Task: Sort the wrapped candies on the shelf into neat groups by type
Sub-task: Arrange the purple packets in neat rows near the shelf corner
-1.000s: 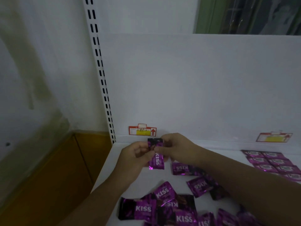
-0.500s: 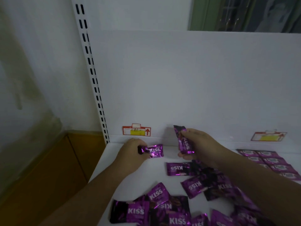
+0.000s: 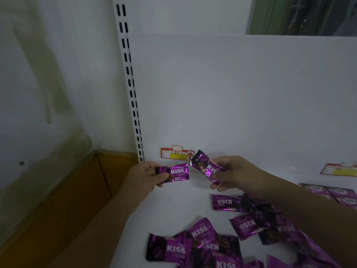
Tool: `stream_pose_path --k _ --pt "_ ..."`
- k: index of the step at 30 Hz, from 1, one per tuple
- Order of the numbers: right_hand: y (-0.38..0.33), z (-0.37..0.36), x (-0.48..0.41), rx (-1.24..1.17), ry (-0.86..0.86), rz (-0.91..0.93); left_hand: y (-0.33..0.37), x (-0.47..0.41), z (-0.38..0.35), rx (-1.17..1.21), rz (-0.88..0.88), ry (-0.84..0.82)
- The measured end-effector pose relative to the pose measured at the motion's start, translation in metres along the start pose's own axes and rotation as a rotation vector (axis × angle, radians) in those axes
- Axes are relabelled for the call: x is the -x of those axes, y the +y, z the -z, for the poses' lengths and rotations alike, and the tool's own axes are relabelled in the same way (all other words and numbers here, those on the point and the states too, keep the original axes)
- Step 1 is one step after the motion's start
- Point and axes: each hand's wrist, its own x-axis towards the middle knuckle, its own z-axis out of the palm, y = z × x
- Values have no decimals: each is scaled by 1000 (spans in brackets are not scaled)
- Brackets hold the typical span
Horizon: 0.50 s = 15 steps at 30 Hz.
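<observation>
From the head camera, the left hand (image 3: 146, 176) pinches the dark end of one purple candy (image 3: 174, 173) between thumb and curled fingers. That candy is held roughly level just above the white shelf (image 3: 173, 206), and its white "KISS" lettering reads upright. The right hand (image 3: 237, 175) grips a second candy (image 3: 206, 166) of the same shiny purple foil. This one is tilted, with its dark crimped end pointing up and to the left, near the first candy but not touching it. Nearer the camera, a loose pile of candies (image 3: 195, 246) lies scattered and overlapping on the shelf, all in purple wrappers with dark ends and some with the lettering upside down. At the far right edge, neat rows of candies (image 3: 332, 194) lie flat side by side. A red and yellow price tag (image 3: 176, 154) sits at the foot of the white back panel (image 3: 231, 93), beside the slotted upright (image 3: 131, 89).
</observation>
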Motion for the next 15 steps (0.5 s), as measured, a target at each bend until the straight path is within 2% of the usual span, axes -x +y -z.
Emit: stream_pose_path --k 6,11,15 --pt "-2 -4 -5 90 50 26 -8 -5 5 -164 -41 114" --pt "7 -4 -13 383 169 2 -15 -11 3 -367 -95 187" --pt "17 -8 -19 596 154 43 -22 -16 5 -452 -61 219"
